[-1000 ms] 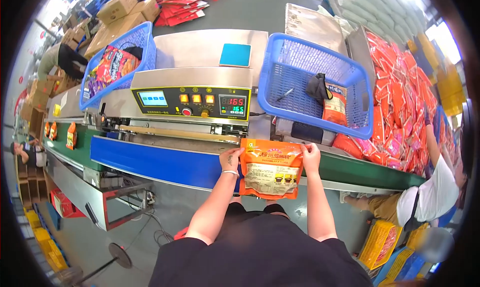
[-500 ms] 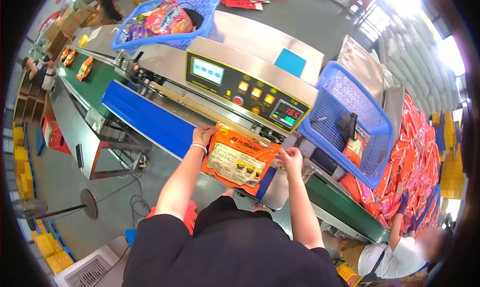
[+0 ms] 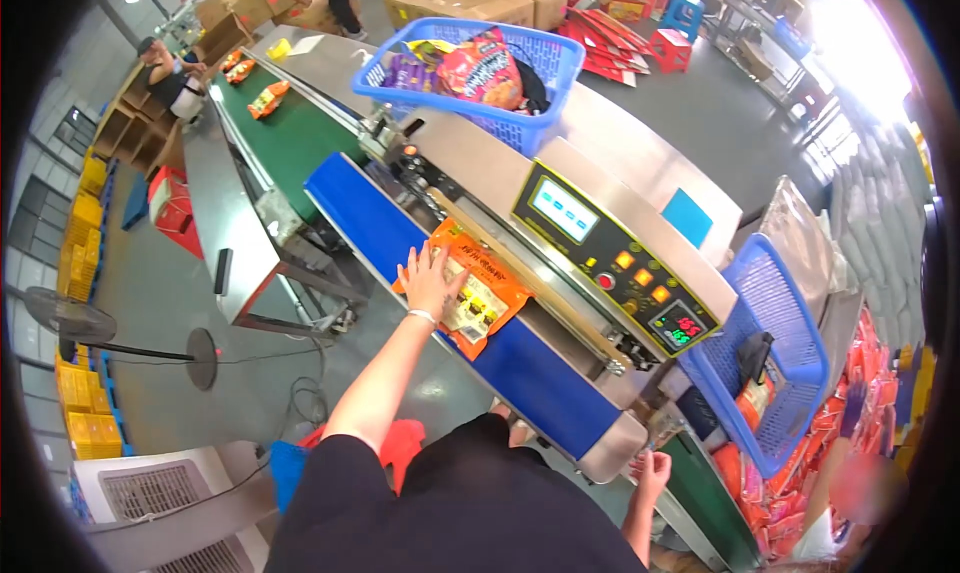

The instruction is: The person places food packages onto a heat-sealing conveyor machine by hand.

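Note:
An orange printed food pouch [image 3: 487, 308] lies on the blue conveyor belt [image 3: 545, 373], its upper edge against the sealing machine [image 3: 590, 263]. My left hand [image 3: 432, 285] rests on the pouch's left part with fingers spread, pressing it flat and covering some of its label. Over at the lower right, my right hand [image 3: 652, 470] is apart from the pouch, beside the end of the blue belt and the green belt [image 3: 705, 493]. Its fingers are curled together; whatever may be in them is not visible.
A blue basket [image 3: 460, 103] of colourful packets sits on top of the machine. Another blue basket [image 3: 770, 373] stands at right beside a heap of red-orange pouches [image 3: 800, 503]. Further pouches [image 3: 268, 100] lie on the far green belt. A floor fan [image 3: 70, 315] stands at left.
The pouch has moved left along the blue belt. My left hand went from gripping its corner to lying flat on it. My right hand left the pouch and moved to the lower right.

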